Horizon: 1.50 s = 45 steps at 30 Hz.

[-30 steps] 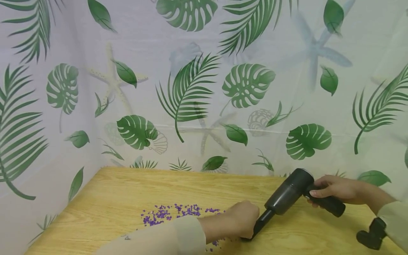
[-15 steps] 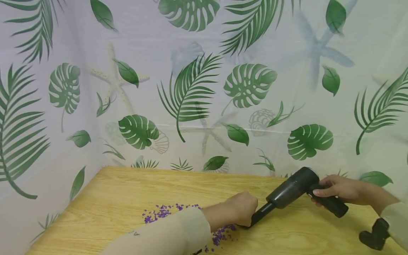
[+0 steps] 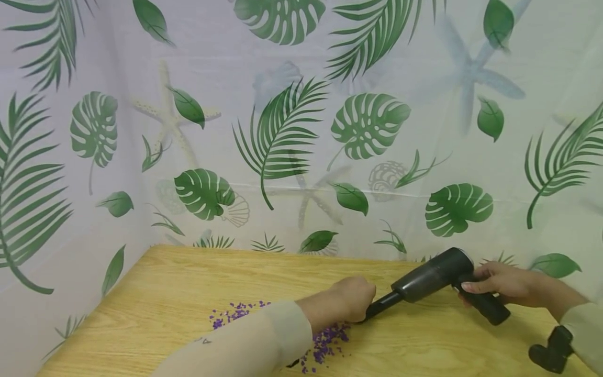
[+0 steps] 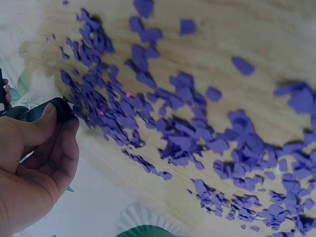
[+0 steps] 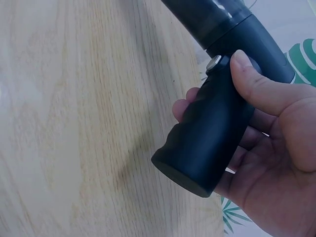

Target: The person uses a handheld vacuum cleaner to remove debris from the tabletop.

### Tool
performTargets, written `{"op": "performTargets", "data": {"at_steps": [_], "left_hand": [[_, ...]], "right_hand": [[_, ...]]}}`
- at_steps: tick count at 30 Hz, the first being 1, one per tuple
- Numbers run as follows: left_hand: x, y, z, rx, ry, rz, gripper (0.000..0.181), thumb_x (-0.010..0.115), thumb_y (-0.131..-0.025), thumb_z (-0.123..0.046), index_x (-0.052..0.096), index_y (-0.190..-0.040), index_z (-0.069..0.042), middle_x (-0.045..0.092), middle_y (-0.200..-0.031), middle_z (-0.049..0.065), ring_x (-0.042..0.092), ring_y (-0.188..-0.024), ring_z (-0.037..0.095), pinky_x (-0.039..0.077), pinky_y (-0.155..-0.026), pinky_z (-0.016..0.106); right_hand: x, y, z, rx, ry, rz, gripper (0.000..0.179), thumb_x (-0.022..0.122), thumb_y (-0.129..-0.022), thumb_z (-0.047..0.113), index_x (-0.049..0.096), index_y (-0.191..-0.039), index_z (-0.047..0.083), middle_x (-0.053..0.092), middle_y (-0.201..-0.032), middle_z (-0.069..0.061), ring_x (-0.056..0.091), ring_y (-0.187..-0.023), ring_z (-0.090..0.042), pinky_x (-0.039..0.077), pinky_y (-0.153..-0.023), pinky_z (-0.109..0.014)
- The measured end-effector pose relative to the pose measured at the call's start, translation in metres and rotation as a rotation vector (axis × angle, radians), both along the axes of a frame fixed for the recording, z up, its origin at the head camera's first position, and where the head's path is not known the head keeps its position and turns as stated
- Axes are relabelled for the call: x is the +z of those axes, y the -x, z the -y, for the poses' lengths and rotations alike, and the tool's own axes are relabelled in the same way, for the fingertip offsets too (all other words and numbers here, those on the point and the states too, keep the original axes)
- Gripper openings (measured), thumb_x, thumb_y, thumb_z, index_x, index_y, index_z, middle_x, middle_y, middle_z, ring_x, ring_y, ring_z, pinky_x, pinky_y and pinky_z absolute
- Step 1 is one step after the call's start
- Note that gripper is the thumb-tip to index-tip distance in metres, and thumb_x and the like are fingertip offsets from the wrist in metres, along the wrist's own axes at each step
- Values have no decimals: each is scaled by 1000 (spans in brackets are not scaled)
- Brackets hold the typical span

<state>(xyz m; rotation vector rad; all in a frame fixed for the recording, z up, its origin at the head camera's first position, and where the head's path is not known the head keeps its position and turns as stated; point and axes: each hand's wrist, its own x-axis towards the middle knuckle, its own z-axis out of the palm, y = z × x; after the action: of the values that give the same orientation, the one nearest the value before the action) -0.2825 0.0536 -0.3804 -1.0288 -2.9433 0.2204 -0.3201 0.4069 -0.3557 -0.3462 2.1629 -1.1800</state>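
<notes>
Right of centre on the bench [image 3: 188,277], a black handheld vacuum [image 3: 426,280] slants from the far right toward the near left, body raised and nozzle [image 3: 386,305] low, likely so its mouth can sit among the purple bits [image 3: 327,343]. The right hand [image 3: 506,283] carries the rear end, its grip closed round the handle [image 5: 202,128], thumb beside the silver button [image 5: 214,63], probably to keep the switch within easy reach. The left hand [image 4: 37,163] pinches the nozzle near its mouth between thumb and fingers, that grip closed to the nozzle's width; holding there presumably steadies and aims the tip.

Much is covered in the head view: the left sleeve [image 3: 249,340] crosses the scatter and hides its middle, and the fist blocks the nozzle's end. The left wrist view shows the mouth at the far edge of the bits, though whether it touches them is unclear. A few pink specks [image 4: 129,94] among them are too small to identify. Only a sliver of a dark object [image 3: 293,363] shows below the sleeve. Whether the motor runs cannot be told.
</notes>
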Motion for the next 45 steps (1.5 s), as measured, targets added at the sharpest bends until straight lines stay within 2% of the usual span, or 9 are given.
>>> {"op": "performTargets", "data": {"at_steps": [7,12,17,22,25,27,33,39,45], "left_hand": [[1,14,8,15,20,-19,10,72,-89,-13,67,-82,-16,65,-73,-6,53,-62,5,47,-57,17],[2,24,20,14,-9,5,13,72,-89,-11,67,-78,-14,63,-68,-6,52,-60,6,45,-55,18],[3,27,29,-11,-14,45,12,78,-86,-16,71,-76,-16,66,-71,-7,50,-63,5,46,-59,17],[4,25,32,-44,-25,98,6,83,-83,-22,79,-84,-16,74,-82,-8,62,-73,3,51,-68,15],[5,23,33,-45,-37,122,17,86,-79,-26,81,-93,-18,76,-92,-9,68,-87,6,53,-77,15],[5,21,33,-56,-41,138,19,87,-77,-28,82,-93,-19,77,-93,-9,69,-91,6,53,-80,15],[3,13,31,-119,-14,170,17,89,-75,-30,82,-85,-18,74,-77,-10,60,-68,-1,50,-66,12],[5,2,25,-114,4,238,23,90,-73,-26,77,-88,-14,71,-77,-7,59,-65,2,49,-64,14],[6,4,24,-94,26,163,15,86,-77,-20,71,-75,-15,64,-68,-8,52,-59,4,43,-55,15]], "right_hand": [[4,1,11,-46,-38,-31,37,52,-105,23,57,-116,-12,70,-105,-12,65,-101,-24,55,-83,-45],[7,3,23,-52,-35,-58,39,53,-104,23,57,-115,-14,71,-105,-12,67,-99,-25,57,-83,-45],[9,4,32,-47,-31,-76,38,55,-103,22,59,-113,-14,72,-103,-12,68,-98,-25,57,-81,-44],[11,4,35,-42,-34,-75,37,56,-103,22,59,-112,-13,71,-103,-13,68,-99,-27,57,-82,-43],[11,3,35,-34,-34,-74,36,57,-102,22,59,-112,-13,71,-103,-13,68,-99,-27,57,-82,-44],[11,3,35,-23,-31,-73,35,58,-102,21,59,-111,-12,71,-103,-13,67,-98,-26,57,-82,-44],[9,1,34,17,-13,-51,30,57,-102,19,60,-111,-10,72,-103,-12,67,-97,-25,56,-82,-44],[8,0,34,62,1,-31,30,57,-102,17,63,-109,-12,73,-103,-12,69,-98,-26,56,-80,-44],[6,3,32,60,11,-41,32,56,-102,17,61,-110,-13,72,-103,-12,67,-97,-26,56,-81,-43]]}}
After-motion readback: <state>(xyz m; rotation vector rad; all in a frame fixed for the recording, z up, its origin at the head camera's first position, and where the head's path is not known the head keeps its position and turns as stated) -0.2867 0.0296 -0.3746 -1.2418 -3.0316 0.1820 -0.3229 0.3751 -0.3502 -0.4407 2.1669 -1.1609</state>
